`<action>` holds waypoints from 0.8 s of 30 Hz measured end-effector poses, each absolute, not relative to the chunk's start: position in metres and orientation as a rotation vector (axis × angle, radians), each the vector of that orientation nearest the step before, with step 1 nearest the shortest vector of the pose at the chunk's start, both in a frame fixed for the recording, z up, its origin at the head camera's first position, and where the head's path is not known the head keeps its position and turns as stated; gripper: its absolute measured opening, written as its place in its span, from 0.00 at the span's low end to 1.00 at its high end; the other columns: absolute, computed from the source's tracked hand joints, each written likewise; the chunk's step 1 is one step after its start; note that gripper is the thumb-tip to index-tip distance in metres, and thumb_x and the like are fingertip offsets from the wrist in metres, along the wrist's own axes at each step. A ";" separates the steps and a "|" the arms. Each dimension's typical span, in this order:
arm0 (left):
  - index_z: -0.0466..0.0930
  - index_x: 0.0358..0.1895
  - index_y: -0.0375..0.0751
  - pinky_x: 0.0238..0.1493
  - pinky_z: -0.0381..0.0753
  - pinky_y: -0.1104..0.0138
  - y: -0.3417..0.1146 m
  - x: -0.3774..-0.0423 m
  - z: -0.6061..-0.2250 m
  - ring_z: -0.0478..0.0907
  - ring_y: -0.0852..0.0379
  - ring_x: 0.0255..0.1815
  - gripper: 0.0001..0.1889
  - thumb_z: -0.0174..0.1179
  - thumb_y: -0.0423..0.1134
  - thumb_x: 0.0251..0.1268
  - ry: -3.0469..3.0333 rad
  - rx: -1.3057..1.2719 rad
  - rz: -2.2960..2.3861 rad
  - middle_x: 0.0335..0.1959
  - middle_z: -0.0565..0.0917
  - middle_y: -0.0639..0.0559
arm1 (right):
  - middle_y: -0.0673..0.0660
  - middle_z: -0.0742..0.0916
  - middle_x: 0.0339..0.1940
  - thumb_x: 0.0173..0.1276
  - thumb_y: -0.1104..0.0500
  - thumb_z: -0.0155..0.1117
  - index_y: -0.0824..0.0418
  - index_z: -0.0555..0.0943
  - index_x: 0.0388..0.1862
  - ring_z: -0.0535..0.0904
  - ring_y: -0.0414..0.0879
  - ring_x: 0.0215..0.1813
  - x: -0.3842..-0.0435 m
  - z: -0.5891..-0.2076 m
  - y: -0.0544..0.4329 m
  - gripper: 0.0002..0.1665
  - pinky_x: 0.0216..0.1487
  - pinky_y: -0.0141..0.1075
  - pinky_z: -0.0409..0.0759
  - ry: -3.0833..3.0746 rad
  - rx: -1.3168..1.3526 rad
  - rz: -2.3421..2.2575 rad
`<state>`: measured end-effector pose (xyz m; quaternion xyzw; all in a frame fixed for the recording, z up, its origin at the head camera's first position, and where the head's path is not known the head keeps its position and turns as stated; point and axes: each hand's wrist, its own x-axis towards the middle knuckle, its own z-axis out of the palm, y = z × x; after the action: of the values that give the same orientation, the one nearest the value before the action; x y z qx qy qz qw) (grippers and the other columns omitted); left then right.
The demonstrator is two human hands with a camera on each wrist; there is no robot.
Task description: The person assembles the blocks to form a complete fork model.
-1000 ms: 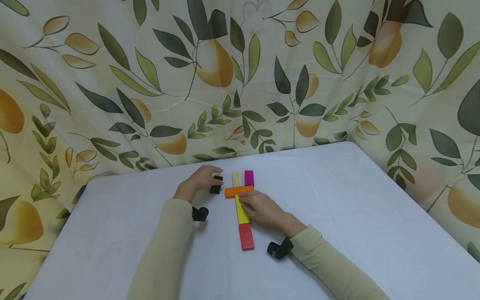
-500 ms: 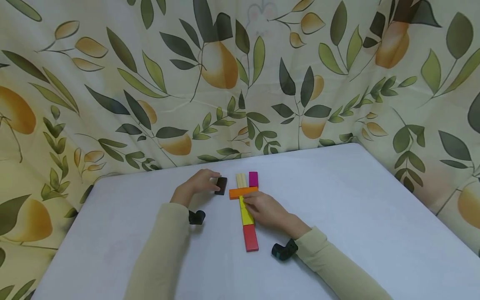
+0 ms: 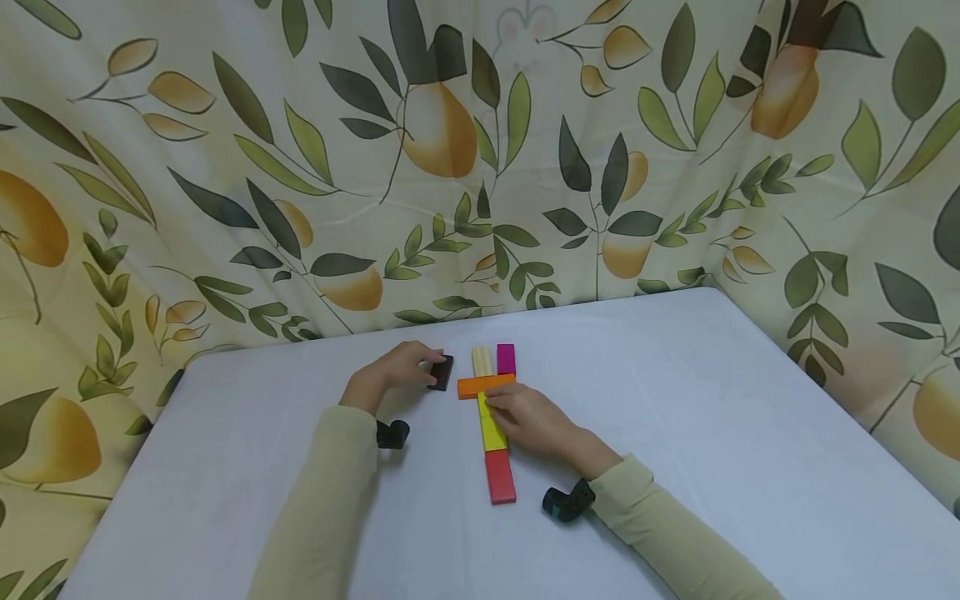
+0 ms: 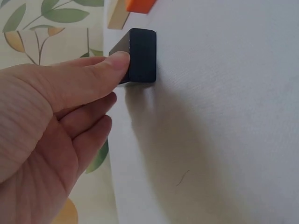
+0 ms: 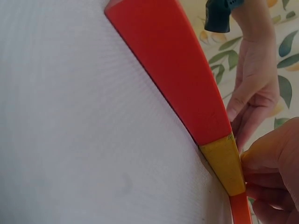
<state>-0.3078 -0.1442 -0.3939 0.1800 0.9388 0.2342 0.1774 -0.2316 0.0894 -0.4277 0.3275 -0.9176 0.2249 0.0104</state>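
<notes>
My left hand [image 3: 393,371] pinches a dark brown, nearly black block [image 3: 444,373] near its end, left of a line of coloured blocks. In the left wrist view, the thumb presses one side of this dark block [image 4: 143,56]. My right hand [image 3: 531,418] has its fingertips at the right side of a yellow block [image 3: 491,435]; whether they pinch it or only touch it is hidden. A red block [image 3: 500,477] adjoins the yellow at the near end. An orange block [image 3: 472,388] lies crosswise at the far end, with cream blocks [image 3: 482,361] beyond it.
A magenta block [image 3: 506,358] lies right of the cream blocks. All lie on a white-covered table [image 3: 675,417]. A leaf-and-fruit patterned curtain [image 3: 480,167] hangs behind its far edge. Black wrist cameras [image 3: 567,502] are worn on both wrists.
The dark block has turned in my left hand's fingers, showing a broader brown face now. My right hand keeps its place at the yellow block. The head view has shifted slightly.
</notes>
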 end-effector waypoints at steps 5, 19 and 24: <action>0.74 0.59 0.39 0.59 0.66 0.58 -0.146 -0.307 -0.391 0.67 0.49 0.54 0.23 0.61 0.31 0.58 2.649 0.527 0.641 0.60 0.70 0.42 | 0.53 0.83 0.50 0.64 0.59 0.61 0.63 0.80 0.52 0.75 0.45 0.55 -0.232 -0.428 0.089 0.18 0.54 0.36 0.74 -2.872 1.016 0.713; 0.74 0.59 0.41 0.60 0.65 0.57 -0.143 -0.310 -0.395 0.66 0.48 0.55 0.22 0.60 0.32 0.60 2.653 0.446 0.693 0.60 0.70 0.42 | 0.53 0.83 0.50 0.64 0.58 0.61 0.63 0.80 0.51 0.75 0.45 0.55 -0.232 -0.428 0.090 0.18 0.54 0.36 0.74 -2.864 1.017 0.694; 0.74 0.59 0.40 0.61 0.63 0.57 -0.142 -0.312 -0.398 0.66 0.48 0.57 0.21 0.60 0.32 0.60 2.667 0.443 0.704 0.60 0.70 0.42 | 0.53 0.82 0.50 0.64 0.58 0.60 0.63 0.80 0.52 0.75 0.45 0.55 -0.232 -0.428 0.090 0.18 0.54 0.36 0.74 -2.863 1.029 0.691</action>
<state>-0.3120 -0.1415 -0.3982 0.1562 0.9402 0.2483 0.1729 -0.2319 0.0900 -0.4278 0.3298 -0.9176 0.2216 0.0109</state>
